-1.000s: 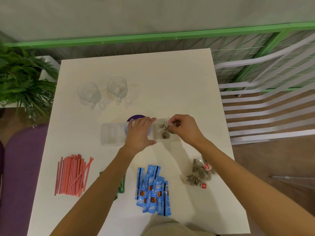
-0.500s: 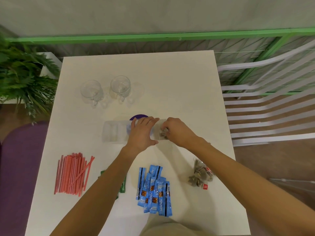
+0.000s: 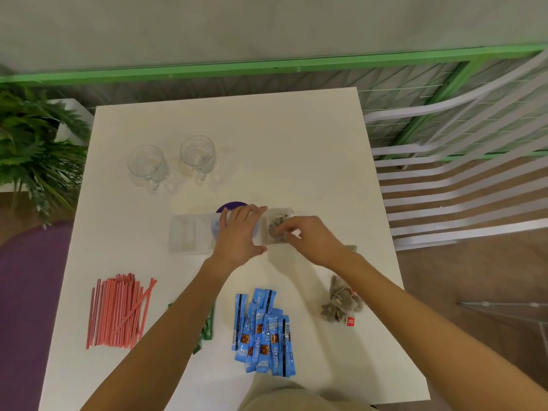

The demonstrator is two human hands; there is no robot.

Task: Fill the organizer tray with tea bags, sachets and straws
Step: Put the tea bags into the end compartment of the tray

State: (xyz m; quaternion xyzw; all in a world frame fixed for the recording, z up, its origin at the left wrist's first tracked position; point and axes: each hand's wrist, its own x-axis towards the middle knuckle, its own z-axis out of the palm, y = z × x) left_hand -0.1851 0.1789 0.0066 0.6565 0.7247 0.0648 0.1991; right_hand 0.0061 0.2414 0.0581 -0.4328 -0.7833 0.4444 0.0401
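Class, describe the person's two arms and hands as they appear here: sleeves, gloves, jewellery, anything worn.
Both forearms are bare up to the bottom edge of the picture, with no sleeve in view. The left hand and the right hand wear no gloves. No watch, bracelet or ring shows on either wrist or on the fingers that can be seen. No markings show.

Both forearms are bare with no sleeves, watch or rings showing on the left hand (image 3: 238,232) or right hand (image 3: 311,240); beige trousers (image 3: 296,397) cover the lap.
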